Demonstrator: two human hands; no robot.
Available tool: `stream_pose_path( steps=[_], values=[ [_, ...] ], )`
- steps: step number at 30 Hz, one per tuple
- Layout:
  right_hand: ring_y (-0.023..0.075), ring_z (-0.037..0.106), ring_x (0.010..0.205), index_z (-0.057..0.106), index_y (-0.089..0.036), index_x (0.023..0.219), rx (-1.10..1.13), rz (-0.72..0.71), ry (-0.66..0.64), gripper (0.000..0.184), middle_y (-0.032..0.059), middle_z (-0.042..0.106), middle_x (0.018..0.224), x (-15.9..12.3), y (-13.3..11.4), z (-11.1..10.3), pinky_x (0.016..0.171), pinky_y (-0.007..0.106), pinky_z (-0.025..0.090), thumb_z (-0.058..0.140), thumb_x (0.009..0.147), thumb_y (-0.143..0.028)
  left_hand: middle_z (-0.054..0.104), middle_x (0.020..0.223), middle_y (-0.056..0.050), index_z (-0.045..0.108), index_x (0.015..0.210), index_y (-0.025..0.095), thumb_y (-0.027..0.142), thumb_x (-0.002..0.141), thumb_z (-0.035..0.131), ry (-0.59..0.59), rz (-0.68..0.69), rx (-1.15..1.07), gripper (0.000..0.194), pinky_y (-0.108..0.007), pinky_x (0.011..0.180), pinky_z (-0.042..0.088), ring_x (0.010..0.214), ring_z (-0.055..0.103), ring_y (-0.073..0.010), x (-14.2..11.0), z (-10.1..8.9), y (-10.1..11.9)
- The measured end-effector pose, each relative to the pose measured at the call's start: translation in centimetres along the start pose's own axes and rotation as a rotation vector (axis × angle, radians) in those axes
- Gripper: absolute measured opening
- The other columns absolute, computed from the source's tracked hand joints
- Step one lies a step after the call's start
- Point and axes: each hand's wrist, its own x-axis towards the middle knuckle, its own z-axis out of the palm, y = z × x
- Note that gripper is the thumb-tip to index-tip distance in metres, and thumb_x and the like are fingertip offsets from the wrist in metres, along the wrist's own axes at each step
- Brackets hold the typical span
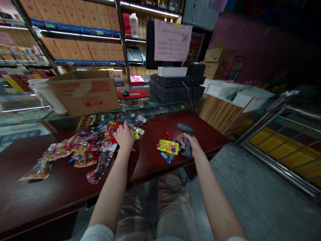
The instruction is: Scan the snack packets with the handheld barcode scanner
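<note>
My left hand (pixel 124 136) rests over the right end of a loose pile of snack packets (pixel 84 147). Its fingers look apart and bent down onto the wrappers, and their tips are partly hidden. In my right hand (pixel 194 145) is a dark grey barcode scanner (pixel 186 129), gripped by its handle, head up and pointing left. Just left of the scanner lies a small group of packets: a yellow snack packet (pixel 168 147) on top, a blue packet (pixel 167 157) under it and a red one (pixel 167 136) behind. These lie apart from the large pile.
The dark red table (pixel 150 167) meets a glass counter (pixel 135 107) at the back. On that stand an open cardboard box (pixel 85 95), a white bucket (pixel 51 97) and a cash drawer (pixel 173 90) below a monitor bearing a paper sign (pixel 172 40). A metal railing (pixel 283 134) stands right.
</note>
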Motion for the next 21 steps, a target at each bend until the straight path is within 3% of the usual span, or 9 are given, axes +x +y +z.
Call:
stream_pose_path(
  steps=[3, 6, 8, 11, 13, 16, 21],
  values=[
    [0.0057, 0.044, 0.037, 0.059, -0.018, 0.082, 0.042, 0.000, -0.014, 0.029, 0.0014, 0.069, 0.072, 0.6, -0.2, -2.1, 0.033, 0.019, 0.034, 0.076, 0.066, -0.035, 0.051, 0.125, -0.028, 0.050, 0.131, 0.007, 0.023, 0.086, 0.045, 0.099, -0.083, 0.086, 0.048, -0.059, 0.095, 0.036, 0.119, 0.047, -0.0430, 0.6, 0.3, -1.4],
    [0.0046, 0.041, 0.036, 0.059, -0.017, 0.082, 0.102, 0.003, -0.064, 0.027, 0.0010, 0.069, 0.075, 0.8, 0.0, -3.2, 0.031, 0.019, 0.033, 0.074, 0.068, -0.035, 0.046, 0.135, -0.024, 0.053, 0.127, 0.010, 0.021, 0.088, 0.042, 0.151, 0.058, 0.024, 0.042, -0.059, 0.104, 0.028, 0.128, 0.039, -0.0399, 0.1, 0.7, -0.7],
    [0.0047, 0.040, 0.036, 0.059, -0.017, 0.082, 0.112, -0.001, -0.079, 0.026, 0.0014, 0.069, 0.075, 0.8, 0.1, -3.4, 0.031, 0.019, 0.033, 0.073, 0.069, -0.036, 0.051, 0.131, -0.019, 0.054, 0.125, 0.015, 0.025, 0.090, 0.043, 0.031, 0.288, -0.114, 0.038, -0.053, 0.104, 0.030, 0.124, 0.044, -0.0340, -0.8, 1.2, 1.1],
    [0.0056, 0.041, 0.037, 0.058, -0.017, 0.081, 0.096, -0.012, -0.068, 0.027, 0.0022, 0.068, 0.074, 0.8, 0.2, -3.3, 0.032, 0.020, 0.034, 0.073, 0.069, -0.037, 0.056, 0.124, -0.012, 0.053, 0.127, 0.021, 0.036, 0.090, 0.049, -0.345, 0.675, -0.329, 0.040, -0.044, 0.098, 0.039, 0.114, 0.052, -0.0267, -2.8, 2.2, 4.5],
    [0.0055, 0.041, 0.037, 0.058, -0.017, 0.080, 0.098, -0.023, -0.061, 0.029, 0.0019, 0.068, 0.074, 0.8, 0.3, -3.1, 0.032, 0.020, 0.034, 0.074, 0.068, -0.038, 0.057, 0.125, -0.010, 0.054, 0.126, 0.023, 0.041, 0.086, 0.055, -0.527, 0.804, -0.364, 0.044, -0.044, 0.095, 0.041, 0.112, 0.052, -0.0274, -3.9, 2.9, 6.2],
    [0.0051, 0.041, 0.037, 0.058, -0.017, 0.080, 0.113, -0.040, -0.056, 0.031, 0.0011, 0.068, 0.073, 0.7, 0.3, -3.1, 0.033, 0.019, 0.033, 0.075, 0.066, -0.039, 0.056, 0.123, -0.012, 0.059, 0.116, 0.022, 0.043, 0.082, 0.061, -0.560, 0.799, -0.331, 0.040, -0.047, 0.094, 0.039, 0.111, 0.050, -0.0301, -4.7, 3.9, 7.2],
    [0.0053, 0.042, 0.037, 0.059, -0.017, 0.079, 0.114, -0.048, -0.024, 0.032, 0.0010, 0.068, 0.072, 0.5, 0.6, -3.1, 0.033, 0.020, 0.034, 0.075, 0.065, -0.040, 0.059, 0.112, -0.012, 0.054, 0.106, 0.017, 0.040, 0.082, 0.062, -0.371, 0.590, -0.357, 0.034, -0.048, 0.094, 0.037, 0.107, 0.050, -0.0299, -4.0, 5.0, 5.7]
  ],
)
